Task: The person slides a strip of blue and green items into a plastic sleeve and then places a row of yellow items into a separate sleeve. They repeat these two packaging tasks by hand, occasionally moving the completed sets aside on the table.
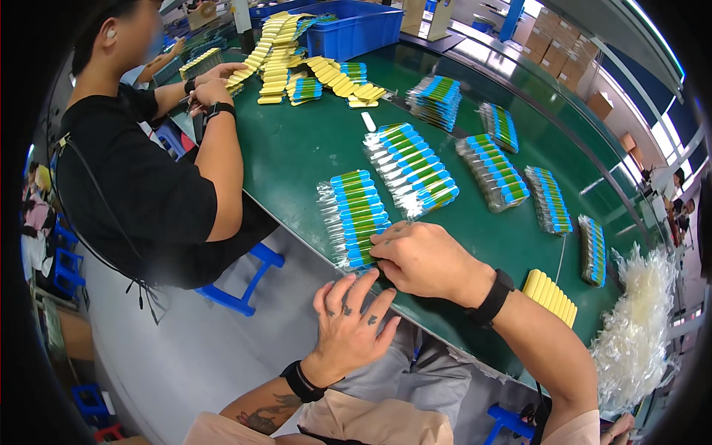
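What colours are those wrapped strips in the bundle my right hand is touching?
The bundle is blue and green, seen in the head view.

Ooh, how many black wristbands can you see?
4: one black wristband by your left hand, another by your right hand, and one on each wrist of the worker on the left. Faraway people are too small to check; others may be hidden.

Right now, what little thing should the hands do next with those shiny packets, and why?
I'd probably bring the left hand in to steady the near end of the closest row of shiny packets: it looks open and empty, while the right hand has its fingers at that end, and the row lies close to the edge of the green table.
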`<control>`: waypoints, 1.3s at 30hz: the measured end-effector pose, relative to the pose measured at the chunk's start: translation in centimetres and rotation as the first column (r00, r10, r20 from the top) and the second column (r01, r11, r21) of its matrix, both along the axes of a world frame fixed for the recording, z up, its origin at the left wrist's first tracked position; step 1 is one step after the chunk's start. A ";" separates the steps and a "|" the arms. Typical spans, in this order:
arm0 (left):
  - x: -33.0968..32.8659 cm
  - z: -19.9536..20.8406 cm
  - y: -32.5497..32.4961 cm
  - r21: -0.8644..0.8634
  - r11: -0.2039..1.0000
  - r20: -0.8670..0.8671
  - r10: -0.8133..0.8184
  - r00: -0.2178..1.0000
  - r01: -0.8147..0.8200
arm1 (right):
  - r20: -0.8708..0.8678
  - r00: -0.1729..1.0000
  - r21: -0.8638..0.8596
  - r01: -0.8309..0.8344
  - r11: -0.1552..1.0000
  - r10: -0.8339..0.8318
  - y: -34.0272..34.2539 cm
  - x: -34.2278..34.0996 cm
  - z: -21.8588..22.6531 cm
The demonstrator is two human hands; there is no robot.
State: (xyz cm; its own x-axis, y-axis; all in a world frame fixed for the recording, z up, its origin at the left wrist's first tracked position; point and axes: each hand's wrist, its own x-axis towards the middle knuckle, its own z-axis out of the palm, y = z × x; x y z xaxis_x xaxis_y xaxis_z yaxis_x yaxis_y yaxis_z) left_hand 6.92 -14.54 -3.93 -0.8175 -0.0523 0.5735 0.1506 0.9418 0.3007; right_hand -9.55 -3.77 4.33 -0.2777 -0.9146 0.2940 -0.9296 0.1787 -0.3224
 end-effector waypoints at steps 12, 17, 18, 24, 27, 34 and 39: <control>-0.1 1.0 -0.2 -0.073 0.997 0.110 0.034 0.993 -0.026 | 0.229 0.950 0.171 0.178 0.969 -0.215 -1.1 -0.4 1.0; -1.3 3.4 -0.3 -0.051 0.999 0.190 0.007 0.982 0.003 | 0.393 0.852 -0.125 0.422 0.898 -0.345 -2.3 -2.7 2.0; -1.7 3.8 -0.4 -0.034 0.999 0.209 -0.006 0.978 0.013 | 0.433 0.818 -0.173 0.488 0.856 -0.379 -2.5 -3.2 2.6; -2.6 4.7 -0.8 -0.087 0.996 0.220 -0.002 0.975 0.022 | 0.809 0.584 -0.389 0.621 0.680 -0.070 -2.8 -4.0 5.7; -3.2 5.4 -1.0 -0.068 0.998 0.229 -0.002 0.973 0.018 | 0.871 0.489 -0.371 0.595 0.713 0.046 0.0 -1.4 8.5; -4.3 3.3 1.2 0.310 0.940 -0.431 0.007 0.902 0.140 | 0.944 0.187 -0.324 0.686 0.651 0.273 7.9 5.5 9.0; -3.6 2.9 3.6 0.240 0.960 -0.456 -0.020 0.890 0.144 | 0.966 -0.049 -0.125 0.766 0.630 0.252 14.2 7.9 6.2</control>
State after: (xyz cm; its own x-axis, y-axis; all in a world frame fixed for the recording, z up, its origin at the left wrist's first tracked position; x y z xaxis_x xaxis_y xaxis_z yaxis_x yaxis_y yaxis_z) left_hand 3.37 -10.94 -1.01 -0.4871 -0.1938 0.8516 0.4000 0.8173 0.4148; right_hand -1.65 10.46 10.49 -0.8754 -0.4305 -0.2196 0.3893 -0.3587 -0.8484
